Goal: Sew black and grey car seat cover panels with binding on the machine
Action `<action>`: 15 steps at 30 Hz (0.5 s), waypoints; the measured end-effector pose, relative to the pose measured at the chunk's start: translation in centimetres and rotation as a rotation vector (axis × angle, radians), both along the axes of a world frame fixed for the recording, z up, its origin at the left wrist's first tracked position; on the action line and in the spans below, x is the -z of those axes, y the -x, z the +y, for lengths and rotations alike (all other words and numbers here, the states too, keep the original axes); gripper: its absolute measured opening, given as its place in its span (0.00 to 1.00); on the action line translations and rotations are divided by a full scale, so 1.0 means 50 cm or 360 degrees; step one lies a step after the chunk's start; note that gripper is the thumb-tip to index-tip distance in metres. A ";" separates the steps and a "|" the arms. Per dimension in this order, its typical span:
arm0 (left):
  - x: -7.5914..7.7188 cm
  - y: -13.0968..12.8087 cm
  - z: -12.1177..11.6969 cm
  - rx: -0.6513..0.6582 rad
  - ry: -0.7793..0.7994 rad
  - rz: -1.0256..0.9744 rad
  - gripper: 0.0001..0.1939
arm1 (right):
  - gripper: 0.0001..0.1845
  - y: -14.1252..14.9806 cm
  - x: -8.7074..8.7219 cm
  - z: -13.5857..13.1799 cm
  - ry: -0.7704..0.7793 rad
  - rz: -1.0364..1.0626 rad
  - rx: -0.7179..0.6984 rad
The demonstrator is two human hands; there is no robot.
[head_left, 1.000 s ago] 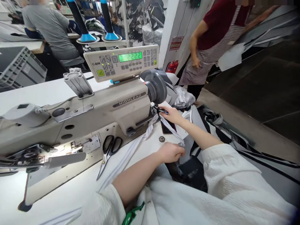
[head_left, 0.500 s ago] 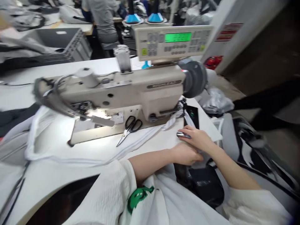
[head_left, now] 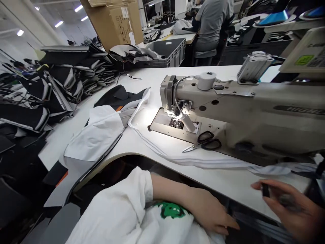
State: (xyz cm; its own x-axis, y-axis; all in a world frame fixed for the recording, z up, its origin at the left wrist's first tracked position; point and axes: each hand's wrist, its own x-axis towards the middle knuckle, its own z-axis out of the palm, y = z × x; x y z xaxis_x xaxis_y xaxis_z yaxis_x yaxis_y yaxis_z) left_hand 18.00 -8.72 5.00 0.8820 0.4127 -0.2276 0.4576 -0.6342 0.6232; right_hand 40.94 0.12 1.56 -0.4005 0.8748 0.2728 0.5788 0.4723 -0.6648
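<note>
My right hand (head_left: 294, 203), blurred at the lower right, has its fingers curled around a small dark-and-metallic object (head_left: 265, 190) whose kind I cannot make out. Lower and to its left, over my lap at the table edge, my left hand (head_left: 212, 211) is loosely bent with fingertips apart; I see nothing in it. Black-handled scissors (head_left: 208, 140) lie against the bed of the sewing machine (head_left: 228, 101). A white striped strip of fabric (head_left: 193, 161) runs along the table in front of them, toward my right hand. The machine's lamp lights the open needle plate area (head_left: 177, 124).
White and dark fabric pieces (head_left: 99, 132) lie at the table's left. Tall stacks of dark panels (head_left: 68, 71) stand beyond, near a cardboard box (head_left: 122, 22) and a grey crate (head_left: 172, 51). A person in grey (head_left: 212, 27) sits at the back.
My view has swung left, bringing the stacks and box into sight. My hands, close together before, are now apart. The small object remains in my right hand.
</note>
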 end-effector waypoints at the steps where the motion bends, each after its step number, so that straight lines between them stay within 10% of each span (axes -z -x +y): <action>1: -0.011 0.024 -0.002 -0.0028 0.0061 -0.0004 0.22 | 0.13 0.039 -0.011 -0.009 0.0096 0.0159 -0.0095; 7: -0.055 0.182 -0.024 -0.0201 0.0351 0.0051 0.21 | 0.15 0.216 -0.005 -0.037 0.0436 0.0523 -0.0559; 15: -0.110 0.382 -0.018 -0.0601 0.0630 0.0094 0.15 | 0.18 0.356 0.033 -0.096 0.0543 0.0872 -0.0333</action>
